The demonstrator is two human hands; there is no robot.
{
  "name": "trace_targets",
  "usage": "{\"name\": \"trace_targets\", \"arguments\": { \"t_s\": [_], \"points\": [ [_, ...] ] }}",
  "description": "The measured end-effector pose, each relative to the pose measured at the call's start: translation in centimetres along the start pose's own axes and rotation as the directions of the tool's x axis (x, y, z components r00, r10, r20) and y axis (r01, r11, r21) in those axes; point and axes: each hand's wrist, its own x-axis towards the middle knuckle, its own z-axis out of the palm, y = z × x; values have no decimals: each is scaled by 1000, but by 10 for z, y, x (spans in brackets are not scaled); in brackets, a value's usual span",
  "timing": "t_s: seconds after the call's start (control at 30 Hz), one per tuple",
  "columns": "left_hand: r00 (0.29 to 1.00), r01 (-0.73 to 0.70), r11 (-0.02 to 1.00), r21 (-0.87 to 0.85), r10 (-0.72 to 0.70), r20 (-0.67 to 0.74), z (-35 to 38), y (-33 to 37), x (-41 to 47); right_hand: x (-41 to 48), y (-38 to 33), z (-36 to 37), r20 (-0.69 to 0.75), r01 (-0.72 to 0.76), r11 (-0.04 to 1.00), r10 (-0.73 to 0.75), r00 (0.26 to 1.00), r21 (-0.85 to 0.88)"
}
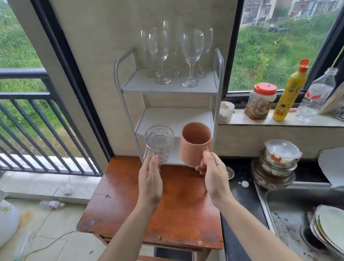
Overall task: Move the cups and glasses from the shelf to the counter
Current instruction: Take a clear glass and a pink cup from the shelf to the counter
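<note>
My left hand (pixel 150 182) grips a clear patterned tumbler (pixel 159 144) by its base, held in the air in front of the white shelf rack (pixel 172 118). My right hand (pixel 213 176) holds a terracotta mug (pixel 194 144) by its handle, beside the tumbler and tilted towards me. Both are above the far end of the red-brown wooden table (pixel 172 207). Several clear wine glasses (pixel 192 55) stand on the rack's top shelf. The middle shelf behind the cups looks bare. The dark counter (pixel 241 178) lies to the right of the table.
A steel sink (pixel 284 210) with stacked plates (pixel 341 232) is at lower right. Stacked lidded bowls (pixel 277 163) sit on the counter. The window ledge holds a small white cup (pixel 226 111), a red-lidded jar (pixel 260 101), a yellow bottle (pixel 288 95) and a clear bottle (pixel 317 97).
</note>
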Motion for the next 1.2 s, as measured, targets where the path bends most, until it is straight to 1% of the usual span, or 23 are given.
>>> {"name": "trace_targets", "arguments": {
  "t_s": [0.07, 0.17, 0.33, 0.4, 0.5, 0.57, 0.7, 0.83, 0.87, 1.0, 1.07, 1.13, 1.2],
  "points": [
    [1000, -9, 1000, 11, 9, 23, 8, -6, -9, -12, 7, -13, -31, 9, 1000, -8, 999, 25],
    [996, -25, 999, 25, 23, 84, 29, -9, -25, -30, 12, -40, -92, 45, 999, -44, 995, 4],
    [974, -37, 999, -14, 40, 222, 86, 5, -61, -60, 1, -109, -255, 99, 995, -103, 961, -27],
    [958, -45, 998, -37, 53, 283, 117, 16, -82, -78, -9, -145, -345, 99, 995, -98, 933, -15],
    [925, -62, 994, -91, 91, 369, 168, 36, -127, -112, -25, -206, -487, 146, 989, -132, 863, -9],
    [892, -44, 989, -143, 104, 441, 204, 49, -167, -146, -36, -254, -583, 167, 984, -168, 795, -55],
    [814, 27, 976, -215, 103, 571, 273, 66, -272, -238, -49, -357, -720, 170, 975, -219, 659, -141],
    [708, 116, 972, -206, 64, 703, 333, 80, -396, -348, -54, -454, -831, 138, 972, -235, 505, -192],
    [675, 142, 969, -204, 56, 736, 347, 85, -428, -377, -54, -478, -865, 125, 974, -226, 449, -189],
    [514, 196, 967, -165, 42, 857, 393, 105, -546, -476, -56, -554, -952, 70, 981, -195, 238, -183],
    [401, 209, 966, -152, 57, 914, 415, 113, -603, -523, -54, -586, -973, 55, 980, -195, 124, -190],
    [278, 187, 974, -131, 75, 958, 435, 117, -655, -566, -50, -615, -983, 58, 982, -182, 14, -180],
    [181, 171, 978, -117, 85, 980, 454, 119, -698, -600, -43, -638, -985, 68, 985, -152, -76, -157]
  ]
}}
